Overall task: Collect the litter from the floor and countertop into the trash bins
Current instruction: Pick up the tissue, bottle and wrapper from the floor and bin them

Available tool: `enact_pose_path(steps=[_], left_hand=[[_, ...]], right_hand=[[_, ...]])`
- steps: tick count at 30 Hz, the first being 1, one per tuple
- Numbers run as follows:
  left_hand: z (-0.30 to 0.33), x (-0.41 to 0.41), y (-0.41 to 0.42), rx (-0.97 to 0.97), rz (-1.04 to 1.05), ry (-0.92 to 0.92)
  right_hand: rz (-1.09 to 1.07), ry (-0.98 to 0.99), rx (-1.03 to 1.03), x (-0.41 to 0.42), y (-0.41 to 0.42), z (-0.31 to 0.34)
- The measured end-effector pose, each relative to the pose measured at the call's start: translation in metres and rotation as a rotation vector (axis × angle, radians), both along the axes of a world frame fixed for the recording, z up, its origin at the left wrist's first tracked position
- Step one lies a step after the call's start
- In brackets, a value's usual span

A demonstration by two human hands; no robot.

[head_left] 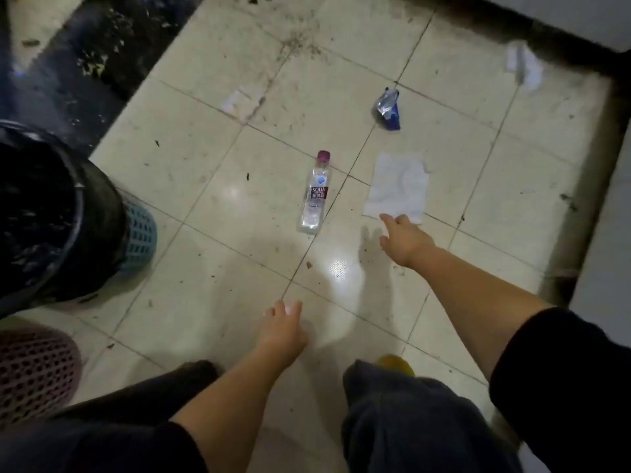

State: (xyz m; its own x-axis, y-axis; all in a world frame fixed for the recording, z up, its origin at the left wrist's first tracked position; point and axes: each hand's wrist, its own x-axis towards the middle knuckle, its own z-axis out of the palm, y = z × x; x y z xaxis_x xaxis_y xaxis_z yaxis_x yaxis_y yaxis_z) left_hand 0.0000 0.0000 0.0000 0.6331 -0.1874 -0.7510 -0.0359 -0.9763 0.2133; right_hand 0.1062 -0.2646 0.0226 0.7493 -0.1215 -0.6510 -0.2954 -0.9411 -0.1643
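Observation:
A clear soda bottle (316, 192) with a pink cap lies on the tiled floor. To its right a flat white tissue (397, 187) is spread out. My right hand (404, 242) reaches out with fingers apart, its fingertips at the tissue's near edge. My left hand (283, 327) hovers lower over the floor, fingers apart and holding nothing. A crumpled silver-and-blue wrapper (388, 109) lies farther off. Two more white paper scraps lie on the floor, one (524, 64) at the far right and one (242, 100) at the far left.
A black-lined trash bin (88, 213) in a teal basket stands at the left. A pink mesh basket (34, 370) sits at the lower left. A dark floor strip runs along the upper left, and a dark grimy border edges the right side. My knees fill the bottom.

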Motion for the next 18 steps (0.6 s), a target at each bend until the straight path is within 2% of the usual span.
enact_pose_path(steps=[3, 7, 11, 18], left_hand=[[-0.056, -0.009, 0.006, 0.05, 0.049, -0.065], [-0.107, -0.016, 0.013, 0.061, 0.015, -0.151], [-0.121, -0.023, 0.014, 0.054, 0.071, -0.232], [-0.12, -0.016, 0.006, -0.047, 0.172, -0.273]], right_hand=[[0.024, -0.043, -0.048, 0.015, -0.018, -0.054], [0.041, -0.148, -0.089, 0.04, -0.034, -0.105], [0.052, -0.192, -0.164, 0.06, -0.038, -0.128], [-0.014, -0.107, -0.05, 0.066, -0.033, -0.125]])
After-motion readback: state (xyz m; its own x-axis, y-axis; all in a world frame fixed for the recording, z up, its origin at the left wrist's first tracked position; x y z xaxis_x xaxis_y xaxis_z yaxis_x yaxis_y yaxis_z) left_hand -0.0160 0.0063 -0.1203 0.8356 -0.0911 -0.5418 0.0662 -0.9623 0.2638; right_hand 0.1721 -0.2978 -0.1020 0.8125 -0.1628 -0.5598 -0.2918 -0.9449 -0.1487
